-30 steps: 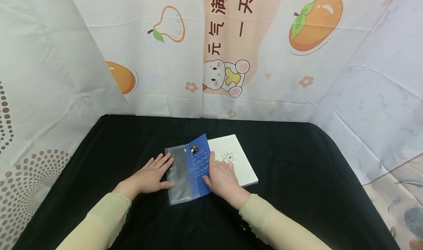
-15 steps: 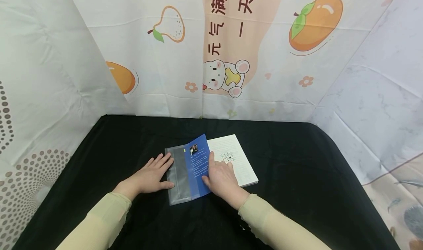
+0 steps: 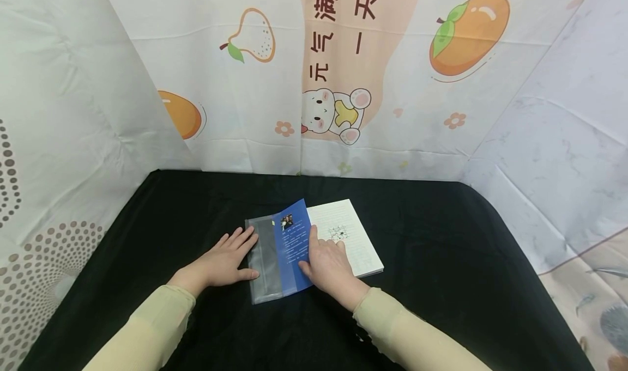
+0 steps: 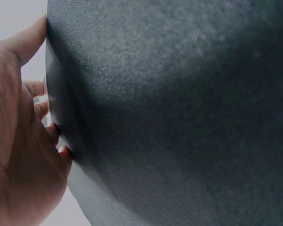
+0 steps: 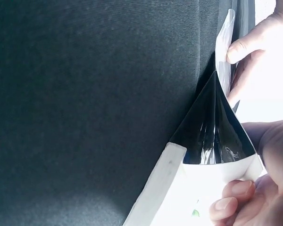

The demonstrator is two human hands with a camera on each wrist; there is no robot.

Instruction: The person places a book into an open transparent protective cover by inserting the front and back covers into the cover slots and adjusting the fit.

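An open book lies on the black cloth in the head view, its white pages (image 3: 345,240) showing a small dark drawing. The blue cover flap (image 3: 290,245), with a photo and white print, stands lifted at the left of the pages. Its left part lies under a clear plastic book cover (image 3: 265,262). My left hand (image 3: 223,259) rests with spread fingers on the plastic's left edge. With the right hand (image 3: 328,262) I pinch the flap's right edge, thumb on the blue side. In the right wrist view the flap (image 5: 217,132) bends up from the book, and my right fingers (image 5: 238,188) are curled beside it.
Black cloth (image 3: 441,284) covers the table around the book. White printed curtains (image 3: 245,98) hang behind it and at both sides.
The blue flap has shifted slightly left, further over the clear plastic, and my right hand has moved a little with it. My left hand stays in place.
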